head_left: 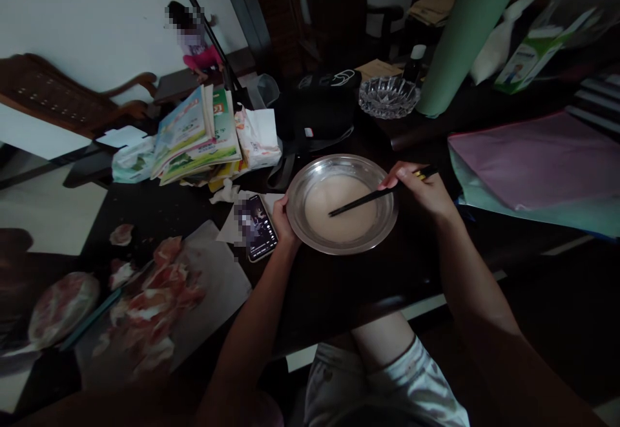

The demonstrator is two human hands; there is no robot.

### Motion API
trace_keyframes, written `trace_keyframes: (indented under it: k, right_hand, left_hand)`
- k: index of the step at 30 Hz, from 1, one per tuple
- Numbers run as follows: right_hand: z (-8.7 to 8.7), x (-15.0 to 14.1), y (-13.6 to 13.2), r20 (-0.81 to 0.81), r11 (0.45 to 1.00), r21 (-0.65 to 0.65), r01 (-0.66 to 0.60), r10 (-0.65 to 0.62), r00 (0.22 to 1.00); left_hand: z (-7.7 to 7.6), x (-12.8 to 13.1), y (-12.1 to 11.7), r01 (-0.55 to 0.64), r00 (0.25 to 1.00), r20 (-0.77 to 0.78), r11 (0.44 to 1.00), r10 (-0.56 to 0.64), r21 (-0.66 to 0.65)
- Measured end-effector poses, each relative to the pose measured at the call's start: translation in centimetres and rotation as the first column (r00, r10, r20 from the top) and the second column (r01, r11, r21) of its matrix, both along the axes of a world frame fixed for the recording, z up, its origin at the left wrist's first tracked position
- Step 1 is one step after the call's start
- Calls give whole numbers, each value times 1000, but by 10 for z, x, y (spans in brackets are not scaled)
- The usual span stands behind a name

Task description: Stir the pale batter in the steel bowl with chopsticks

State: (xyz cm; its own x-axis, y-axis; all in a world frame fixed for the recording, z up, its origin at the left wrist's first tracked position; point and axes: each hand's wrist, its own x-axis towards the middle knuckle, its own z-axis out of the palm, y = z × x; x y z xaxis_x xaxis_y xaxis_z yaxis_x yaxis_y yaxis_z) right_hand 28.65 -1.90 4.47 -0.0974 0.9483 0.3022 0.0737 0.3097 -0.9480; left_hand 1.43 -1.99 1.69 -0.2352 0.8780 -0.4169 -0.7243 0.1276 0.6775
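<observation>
A shiny metal bowl (310,233) stands on the dark table in front of me, holding a pale, creamy liquid (334,197). My left hand (285,221) grips the bowl's left rim, with its thumb along the edge. Black chopsticks (361,202) are held in my right hand (419,188), whose fingers close round their upper end at the bowl's right side. The tips point down to the left and reach the liquid's surface. Just left of my left hand lies a lit phone (260,228) on white paper.
Pinkish peelings or scraps (155,298) lie on a sheet (208,278) at the left, near a blue-handled tool (92,317). Behind are stacked books (203,136), a glass ashtray (389,97), a green roll (467,39) and a pink folder (537,162). A person (196,46) sits farther back.
</observation>
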Motion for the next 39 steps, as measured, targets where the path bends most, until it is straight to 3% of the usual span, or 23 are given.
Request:
trace_keyframes:
  k: [5, 10, 15, 21, 26, 31, 36, 39]
  right_hand:
    - [1, 1, 1, -51, 986, 20, 164, -163, 985]
    - [1, 0, -1, -14, 1000, -10, 15, -15, 1000]
    - [3, 0, -1, -47, 987, 19, 157, -156, 987]
    - [2, -1, -1, 1, 1000, -9, 5, -5, 1000]
    - [1, 1, 0, -69, 983, 24, 184, -182, 981]
    - [1, -1, -1, 0, 1000, -12, 1, -1, 1000]
    - [0, 2, 1, -32, 983, 8, 181, -181, 983]
    - [-1, 2, 0, -24, 993, -10, 120, -120, 992]
  left_hand:
    - [0, 0, 0, -9, 1000, -9, 1000, 9, -8]
    - [2, 1, -1, -6, 1000, -11, 1000, 6, 6]
    - [3, 2, -1, -15, 1000, -12, 1000, 15, 0]
    - [3, 1, -1, -17, 999, -30, 999, 16, -28]
    - [1, 1, -1, -4, 1000, -14, 1000, 4, -15]
    - [2, 1, -1, -17, 1000, -2, 1000, 17, -17]
    - [0, 0, -1, -11, 1000, -3, 1000, 11, -11]
    - [0, 0, 0, -12, 1000, -14, 1000, 12, -16]
